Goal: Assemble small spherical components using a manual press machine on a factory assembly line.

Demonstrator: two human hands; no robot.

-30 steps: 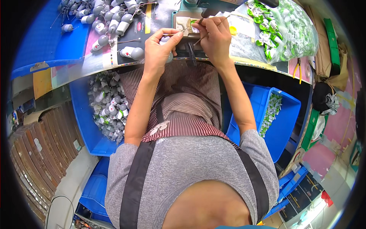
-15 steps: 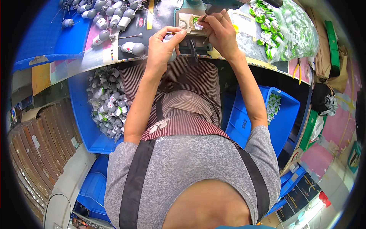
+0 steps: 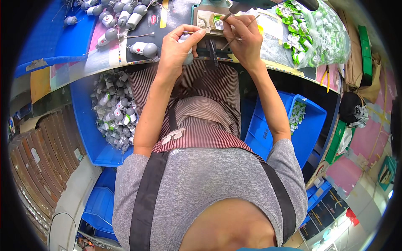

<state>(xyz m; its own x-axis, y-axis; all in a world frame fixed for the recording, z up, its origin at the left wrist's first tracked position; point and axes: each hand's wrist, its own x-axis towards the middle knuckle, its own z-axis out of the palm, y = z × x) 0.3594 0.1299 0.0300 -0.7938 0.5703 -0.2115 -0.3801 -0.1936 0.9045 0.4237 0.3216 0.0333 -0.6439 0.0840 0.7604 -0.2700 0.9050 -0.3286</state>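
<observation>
My left hand is closed round a small grey-and-white figure piece, mostly hidden by the fingers. Thumb and forefinger pinch a thin wire that sticks out toward a small fixture at the table's front. In that fixture lies a green-and-white part. Just right of it, my right hand has its fingers closed round a thin metal tool, which looks like tweezers; its tip is close to the green-and-white part. A slim rod also shows between the right fingers.
Several grey-and-white figures with wires lie at left, beside a blue tray. Green-and-white parts and a clear plastic bag are at right. Blue bins flank my lap. Yellow-handled pliers hang at the table edge.
My right hand has shifted slightly down and turned, so the slim rod shows more. The left hand stays near the fixture with the figure piece. The view has shifted a little.
</observation>
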